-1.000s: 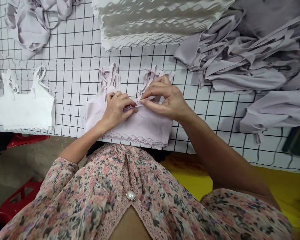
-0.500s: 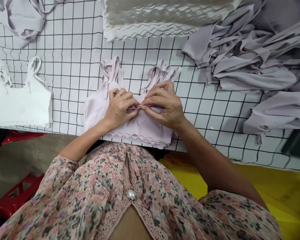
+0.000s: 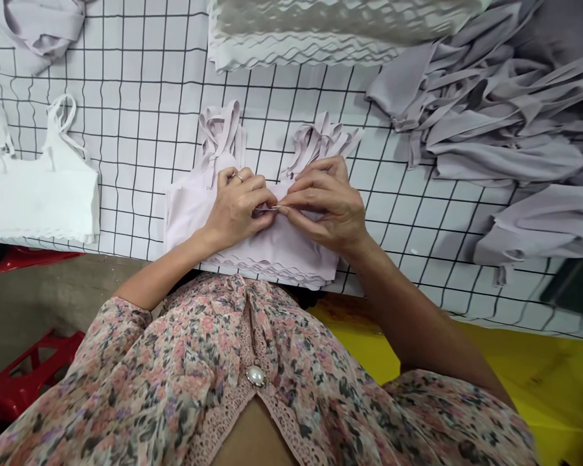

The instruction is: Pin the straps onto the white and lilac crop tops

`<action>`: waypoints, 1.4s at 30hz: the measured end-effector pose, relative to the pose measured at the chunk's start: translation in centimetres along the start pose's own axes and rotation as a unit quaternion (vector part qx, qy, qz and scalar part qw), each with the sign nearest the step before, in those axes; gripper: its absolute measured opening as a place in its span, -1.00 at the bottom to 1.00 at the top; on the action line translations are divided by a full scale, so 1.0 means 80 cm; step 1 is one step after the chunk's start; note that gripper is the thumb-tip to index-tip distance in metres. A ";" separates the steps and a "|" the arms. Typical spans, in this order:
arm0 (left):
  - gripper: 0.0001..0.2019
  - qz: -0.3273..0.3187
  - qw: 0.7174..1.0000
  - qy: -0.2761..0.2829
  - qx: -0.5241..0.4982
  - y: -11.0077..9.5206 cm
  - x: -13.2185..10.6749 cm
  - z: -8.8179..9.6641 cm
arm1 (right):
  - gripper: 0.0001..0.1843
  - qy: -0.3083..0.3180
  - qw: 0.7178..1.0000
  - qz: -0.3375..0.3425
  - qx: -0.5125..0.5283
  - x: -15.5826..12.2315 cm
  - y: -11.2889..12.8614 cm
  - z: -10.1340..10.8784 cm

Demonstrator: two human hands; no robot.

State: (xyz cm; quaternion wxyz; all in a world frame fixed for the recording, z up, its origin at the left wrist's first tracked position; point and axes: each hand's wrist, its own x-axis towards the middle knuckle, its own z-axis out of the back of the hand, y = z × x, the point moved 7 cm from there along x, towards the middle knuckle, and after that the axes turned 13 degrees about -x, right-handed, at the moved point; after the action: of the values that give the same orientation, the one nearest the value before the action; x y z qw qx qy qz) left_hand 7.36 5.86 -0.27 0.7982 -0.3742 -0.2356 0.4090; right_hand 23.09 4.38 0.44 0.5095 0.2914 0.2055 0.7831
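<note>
A stack of pale lilac camisole tops [image 3: 296, 255] lies at the table's front edge, with scalloped hems toward me and thin straps [image 3: 221, 133] bunched at the far side. My left hand [image 3: 240, 204], with a ring on one finger, rests over the stack, thumb and forefinger pinched. Facing it, my right hand [image 3: 328, 204] is also closed in a pinch. Their fingertips nearly meet at a thin, shiny, pin-like piece [image 3: 274, 208] near the tops' upper edge. It is too small to identify surely, and the fingers partly cover it.
White camisole tops [image 3: 39, 194] lie at the left on the checked tablecloth [image 3: 136, 129]. Stacked wavy-edged white fabric [image 3: 291, 55] is at the back. Loose grey-lilac garments [image 3: 505, 142] are heaped at the right. Below the table stand a red stool [image 3: 34, 369] and something yellow [image 3: 554, 375].
The view has shifted slightly, so the table things appear a little displaced. Both hands keep nearly the same pinch over the stack.
</note>
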 end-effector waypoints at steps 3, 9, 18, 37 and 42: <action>-0.87 -0.006 1.000 0.002 0.005 -0.001 0.000 0.000 | -0.85 -0.006 1.000 0.009 0.002 -0.001 0.001 0.001; -0.85 -0.027 0.999 -0.002 0.022 -0.002 -0.001 -0.002 | -0.84 -0.014 0.999 0.031 -0.029 -0.002 0.000 0.002; -0.82 -0.043 0.999 -0.006 0.021 0.000 -0.003 -0.004 | -0.85 -0.065 0.985 0.121 -0.101 -0.002 0.016 0.012; -0.79 -0.055 0.998 0.002 0.003 0.009 -0.001 -0.002 | -0.63 0.167 0.951 0.192 -0.177 0.032 0.026 0.006; -0.77 -0.046 0.999 -0.001 0.000 0.010 -0.002 0.003 | -0.66 0.228 0.931 0.242 -0.147 0.043 0.031 -0.002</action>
State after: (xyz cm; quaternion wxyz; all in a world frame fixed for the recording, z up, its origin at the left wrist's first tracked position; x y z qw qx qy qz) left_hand 6.73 6.16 -0.74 0.8159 -0.3631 -0.2531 0.3721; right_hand 20.26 6.55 2.68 0.2808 0.0676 0.1219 0.9496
